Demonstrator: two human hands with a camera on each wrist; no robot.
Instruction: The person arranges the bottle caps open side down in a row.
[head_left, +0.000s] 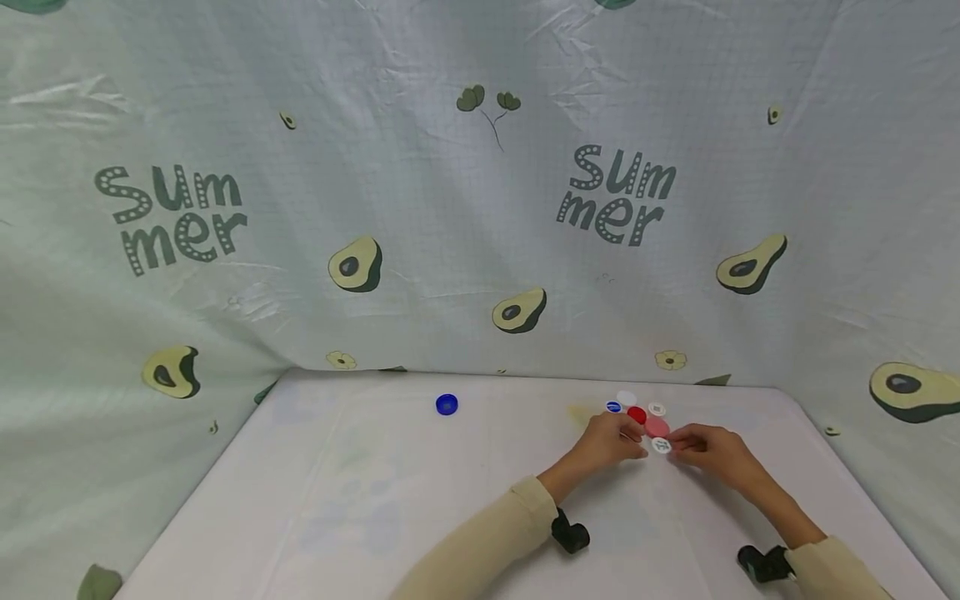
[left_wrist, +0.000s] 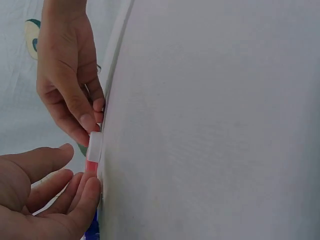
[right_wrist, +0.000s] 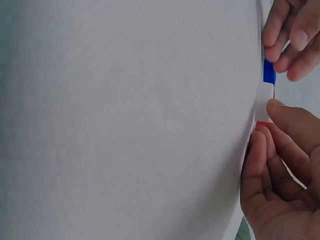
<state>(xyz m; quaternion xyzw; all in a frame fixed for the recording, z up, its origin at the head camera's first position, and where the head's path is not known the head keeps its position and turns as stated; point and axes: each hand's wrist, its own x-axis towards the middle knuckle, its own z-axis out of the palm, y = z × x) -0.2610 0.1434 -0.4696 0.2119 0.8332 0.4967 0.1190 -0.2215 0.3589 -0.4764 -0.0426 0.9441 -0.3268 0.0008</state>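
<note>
Several round bottle caps lie grouped on the table near its back right. Nearest the person in that group is a white cap (head_left: 661, 446) with dark print, beside a pink cap (head_left: 657, 427). My right hand (head_left: 712, 454) holds the white cap (right_wrist: 264, 102) at its edge between thumb and fingertips. On the group's other side is my left hand (head_left: 611, 442), fingers loosely bent, holding nothing, its fingertips close to the caps. A red cap (head_left: 636, 414), a blue-and-white cap (head_left: 613, 407) and two more white caps, one plain (head_left: 626, 398), one printed (head_left: 657, 409), lie behind.
A single blue cap (head_left: 447, 405) lies apart, further left near the table's back edge. The pale table (head_left: 360, 517) meets a hanging sheet (head_left: 420, 183) printed with avocados. Black wrist devices (head_left: 572, 533) are worn at both cuffs.
</note>
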